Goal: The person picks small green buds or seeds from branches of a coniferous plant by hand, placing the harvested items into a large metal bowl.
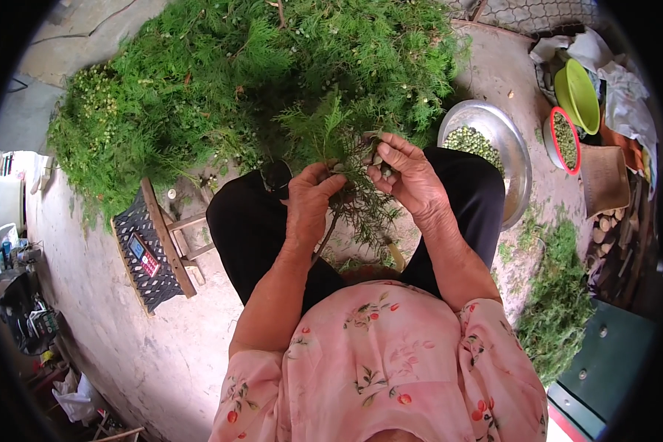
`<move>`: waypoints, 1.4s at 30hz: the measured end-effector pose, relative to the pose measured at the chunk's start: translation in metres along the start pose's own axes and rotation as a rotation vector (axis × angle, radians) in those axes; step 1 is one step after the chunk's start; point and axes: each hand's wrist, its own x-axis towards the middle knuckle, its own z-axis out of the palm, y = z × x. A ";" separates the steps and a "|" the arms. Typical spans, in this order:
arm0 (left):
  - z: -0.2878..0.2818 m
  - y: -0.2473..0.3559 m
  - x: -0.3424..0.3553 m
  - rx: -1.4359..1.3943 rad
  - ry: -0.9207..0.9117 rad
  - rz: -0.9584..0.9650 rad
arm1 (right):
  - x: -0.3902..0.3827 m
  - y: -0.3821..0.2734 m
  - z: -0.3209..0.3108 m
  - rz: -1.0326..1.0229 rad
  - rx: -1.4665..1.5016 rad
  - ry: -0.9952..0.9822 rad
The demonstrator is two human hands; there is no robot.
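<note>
Between my knees a leafy evergreen branch (371, 210) is held up, its flat green sprays pointing upward and its finer twigs hanging down. My left hand (309, 197) is closed on it, thumb and fingers pinching the stem. Beside it on the right, my right hand (414, 177) has its fingers curled in a pinch at the twigs, with small pale-green cones (385, 169) between them. To the right of my knee stands a wide metal basin (521, 147) partly filled with loose green cones (473, 140).
A large heap of cut evergreen branches (199, 81) lies ahead. On the left is a woven stool (155, 283) bearing a small device (144, 254). At right are a red-rimmed bowl (578, 140) of cones, a yellow-green basin (582, 96), stacked firewood (604, 228) and more greenery (556, 302).
</note>
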 end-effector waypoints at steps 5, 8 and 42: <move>-0.002 0.001 0.000 -0.013 0.006 0.002 | 0.001 -0.004 -0.004 0.010 -0.058 -0.098; -0.001 0.003 -0.001 0.039 0.032 0.008 | -0.001 -0.009 -0.005 -0.033 -0.234 -0.027; 0.010 0.010 -0.005 0.145 -0.181 -0.053 | 0.013 0.013 -0.014 0.066 -0.358 0.007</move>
